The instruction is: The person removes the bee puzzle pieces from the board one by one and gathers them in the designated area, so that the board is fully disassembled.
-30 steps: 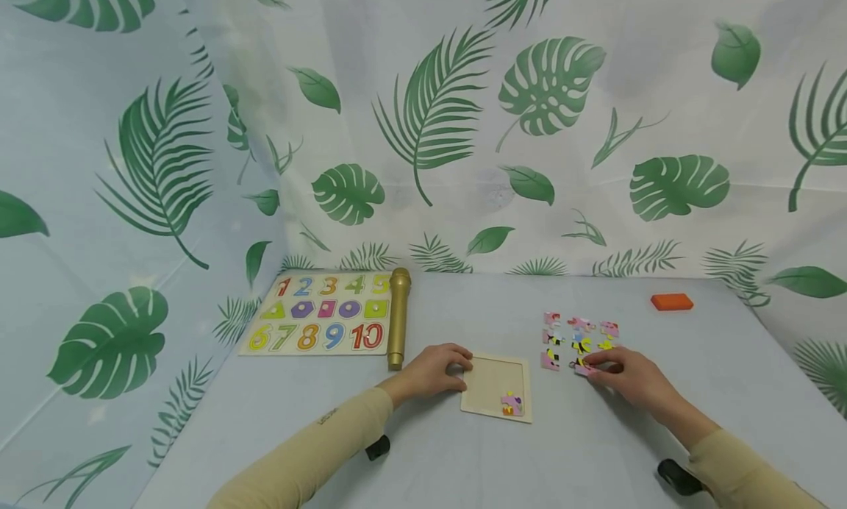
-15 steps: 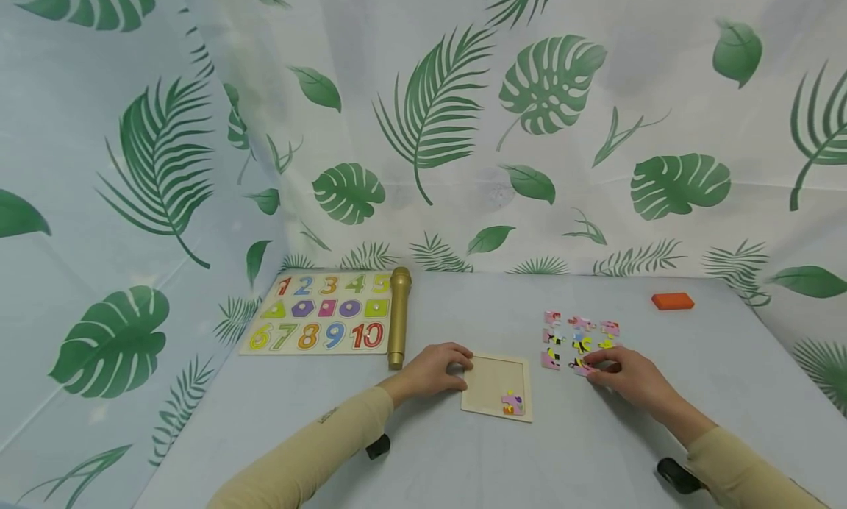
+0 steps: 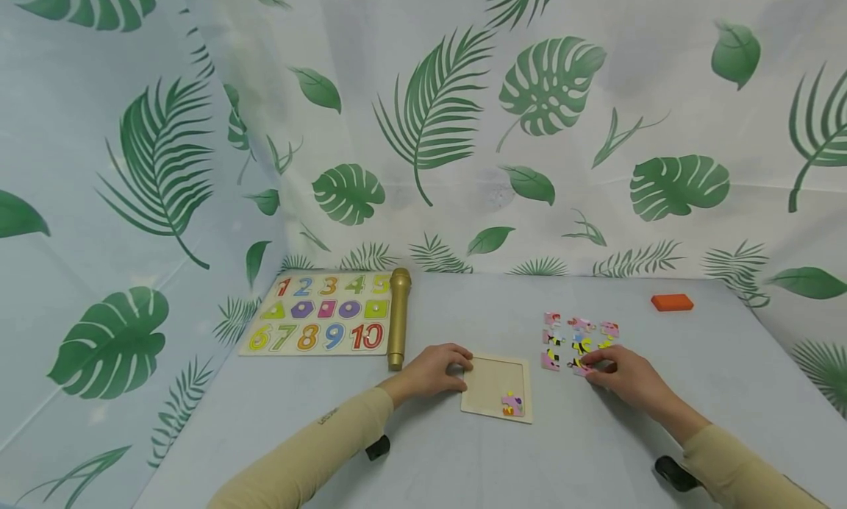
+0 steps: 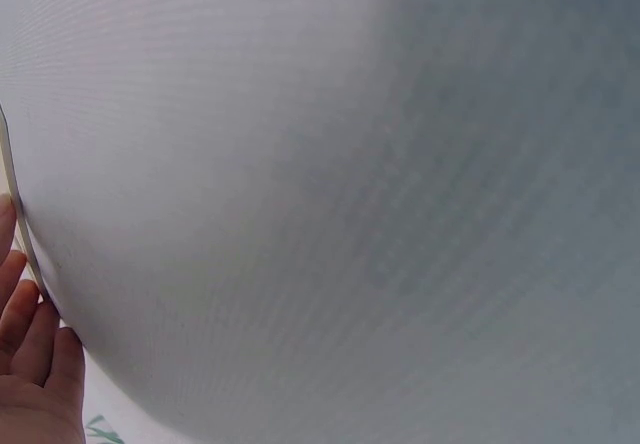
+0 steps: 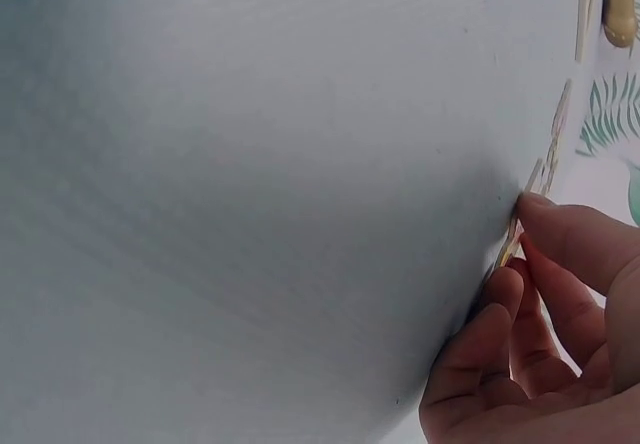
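Note:
My left hand [image 3: 433, 369] rests its fingertips and thumb along the left edge of a square wooden puzzle tray [image 3: 481, 380]. In the left wrist view its fingers [image 4: 38, 339] lie fairly straight against the tray's thin edge. One pink puzzle piece [image 3: 511, 404] sits in the tray's lower right corner. My right hand [image 3: 627, 376] pinches a pink, yellow and black puzzle piece [image 3: 579, 369] at the near end of a group of loose pieces. Left of it stands a column of pieces [image 3: 551, 340]; a pink piece [image 3: 610, 329] lies behind the hand. Fingers partly hide the group.
A number and shape board [image 3: 316, 314] lies at the back left, a gold microphone [image 3: 398, 318] along its right side. An orange block [image 3: 672, 302] is at the back right. Leaf-printed cloth [image 3: 423, 126] hangs behind the table.
My right hand has shifted very slightly left with the pinched puzzle piece. The left hand and the tray have stayed in place.

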The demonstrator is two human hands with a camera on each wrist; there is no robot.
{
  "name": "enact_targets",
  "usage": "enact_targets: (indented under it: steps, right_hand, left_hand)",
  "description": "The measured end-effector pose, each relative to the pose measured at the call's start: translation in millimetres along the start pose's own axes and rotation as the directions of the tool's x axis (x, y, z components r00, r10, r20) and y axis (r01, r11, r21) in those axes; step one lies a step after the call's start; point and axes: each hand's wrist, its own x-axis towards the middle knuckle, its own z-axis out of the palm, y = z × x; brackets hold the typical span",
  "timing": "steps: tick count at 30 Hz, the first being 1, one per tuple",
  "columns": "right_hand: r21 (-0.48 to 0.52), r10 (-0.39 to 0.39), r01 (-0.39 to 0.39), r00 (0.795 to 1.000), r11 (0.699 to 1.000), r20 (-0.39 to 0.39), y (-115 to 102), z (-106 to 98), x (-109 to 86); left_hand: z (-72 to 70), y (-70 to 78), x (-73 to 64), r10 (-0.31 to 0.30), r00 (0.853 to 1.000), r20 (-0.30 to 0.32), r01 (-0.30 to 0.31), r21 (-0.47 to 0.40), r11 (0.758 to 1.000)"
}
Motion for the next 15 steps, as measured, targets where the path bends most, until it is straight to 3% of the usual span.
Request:
enact_targets:
  steps: [15]
  right_hand:
    - [-0.003, 0.006, -0.006, 1.000, 1.000, -0.007, -4.4, 3.2, 1.3]
  left_hand:
    - [-1.4, 2.4, -1.3, -0.009, 1.000, 0.000, 0.009, -0.011, 1.000]
